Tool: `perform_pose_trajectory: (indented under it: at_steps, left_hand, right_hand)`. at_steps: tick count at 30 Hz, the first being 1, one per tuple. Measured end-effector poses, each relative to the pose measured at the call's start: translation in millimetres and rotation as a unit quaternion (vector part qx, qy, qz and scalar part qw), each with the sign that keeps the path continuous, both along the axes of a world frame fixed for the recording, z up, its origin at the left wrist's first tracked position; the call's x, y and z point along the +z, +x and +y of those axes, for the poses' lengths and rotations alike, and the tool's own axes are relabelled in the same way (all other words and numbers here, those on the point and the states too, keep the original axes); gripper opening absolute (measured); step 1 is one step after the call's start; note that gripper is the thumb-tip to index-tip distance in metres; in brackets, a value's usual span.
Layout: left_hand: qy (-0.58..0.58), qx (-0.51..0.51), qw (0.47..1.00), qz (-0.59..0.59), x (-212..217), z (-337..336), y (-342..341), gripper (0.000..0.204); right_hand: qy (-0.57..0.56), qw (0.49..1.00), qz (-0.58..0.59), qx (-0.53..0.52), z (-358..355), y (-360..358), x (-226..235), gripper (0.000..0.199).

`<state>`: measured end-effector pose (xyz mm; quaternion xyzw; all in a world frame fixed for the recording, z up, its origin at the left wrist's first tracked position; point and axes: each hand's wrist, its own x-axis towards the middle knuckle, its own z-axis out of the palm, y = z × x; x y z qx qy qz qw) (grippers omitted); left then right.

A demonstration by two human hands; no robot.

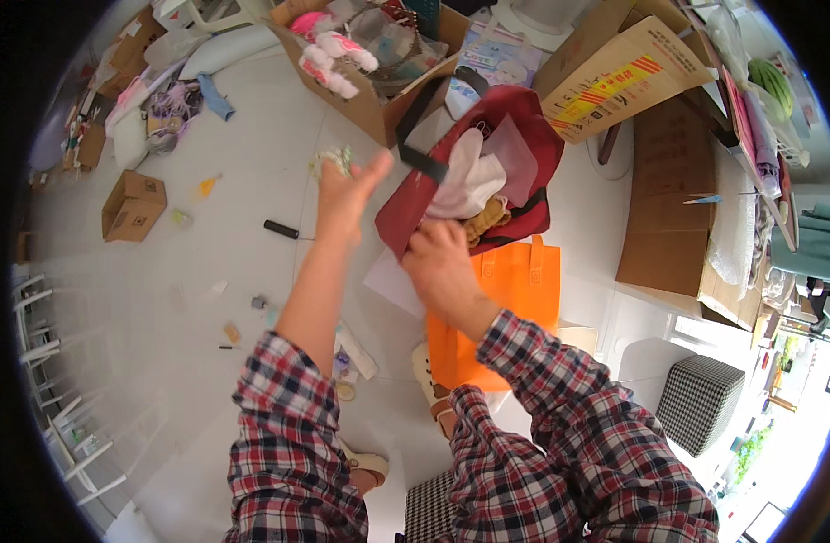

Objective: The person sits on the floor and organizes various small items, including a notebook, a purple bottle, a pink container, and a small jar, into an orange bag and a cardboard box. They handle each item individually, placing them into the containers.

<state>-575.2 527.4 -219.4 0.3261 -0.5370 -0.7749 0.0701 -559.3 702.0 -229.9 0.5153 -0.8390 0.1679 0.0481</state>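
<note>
The right hand sits at the mouth of the dark red fabric bag, fingers curled on its lower rim, gripping it as far as the blur allows. Soft white cloth and something tan and knitted bulge from the opening. The left hand is raised beside the bag, fingers spread, holding nothing. A flat orange tote lies under the right wrist. Beyond, cardboard boxes crowd the bag's far side; bare white floor opens to the left.
</note>
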Motion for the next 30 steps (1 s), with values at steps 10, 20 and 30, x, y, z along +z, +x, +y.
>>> perform_pose_trajectory:
  at_steps: [10, 20, 30]
  left_hand:
    - [-0.474, 0.019, 0.876, -0.089, -58, 34, 66, 0.063]
    - [-0.230, 0.169, 0.951, -0.115, -39, 63, 120, 0.060]
    - [0.221, 0.185, 0.956, 0.061, 45, 89, 312, 0.053]
  right_hand:
    - [0.037, 0.983, -0.153, -0.097, 7, 5, -3, 0.015]
    - [0.242, 0.966, 0.017, -0.086, 18, -91, -32, 0.016]
    - [-0.078, 0.949, -0.282, -0.116, -14, 24, 175, 0.019]
